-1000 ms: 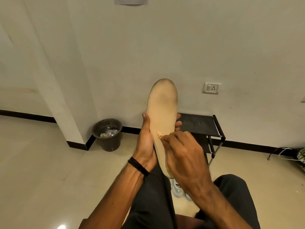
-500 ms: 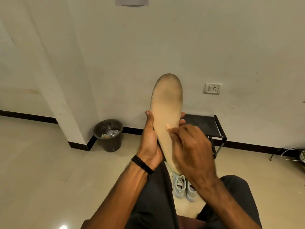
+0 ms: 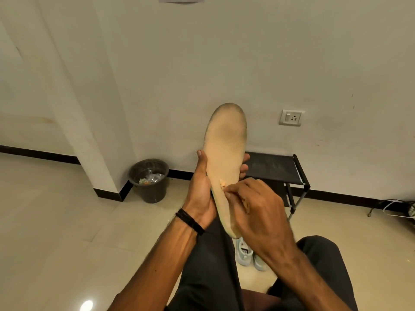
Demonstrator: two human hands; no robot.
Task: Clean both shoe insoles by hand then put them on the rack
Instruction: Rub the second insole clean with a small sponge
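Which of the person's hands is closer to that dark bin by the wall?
Left. The left hand grips the insole just right of the bin; the right hand works farther right.

One insole (image 3: 224, 151), perhaps two shoes (image 3: 249, 254).

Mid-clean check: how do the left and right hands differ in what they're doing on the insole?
The left hand grips the insole around its middle, thumb on one edge and fingers wrapped behind, holding it upright; the right hand has its fingers curled, working at a small orange bit on the insole's face. The left hand wears a black wristband; the right wrist is bare. Both hands touch the same insole.
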